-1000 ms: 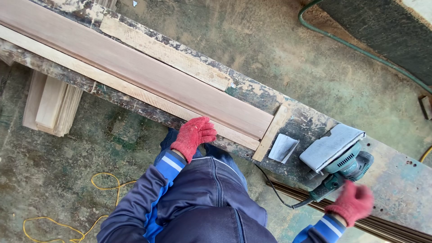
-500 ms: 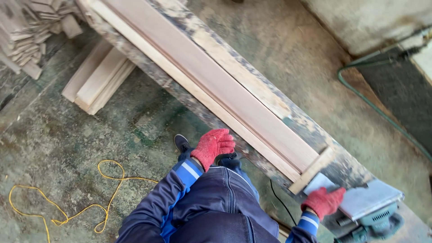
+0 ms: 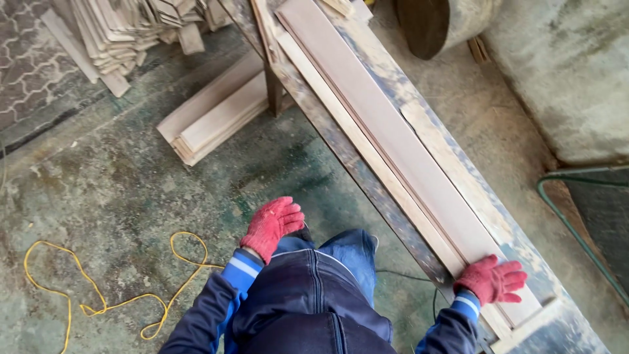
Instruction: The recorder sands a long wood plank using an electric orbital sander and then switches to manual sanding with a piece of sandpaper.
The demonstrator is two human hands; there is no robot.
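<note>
Two red-gloved hands: right hand [image 3: 490, 280] lies fingers spread on the long board [image 3: 393, 141]; left hand [image 3: 272, 225] hangs loosely curled, empty; press flat to steady it

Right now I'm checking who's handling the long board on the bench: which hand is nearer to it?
Right. The right hand rests flat on the near end of the board. The left hand hangs over the floor, apart from the bench.

The right hand [image 3: 491, 280], in a red glove, lay flat with fingers spread on the near end of a long pale board [image 3: 386, 137] resting on the worn table [image 3: 327, 134]. The left hand [image 3: 272, 225], gloved alike, hung free above the concrete floor [image 3: 118, 196], near a yellow cord [image 3: 131, 288].
</note>
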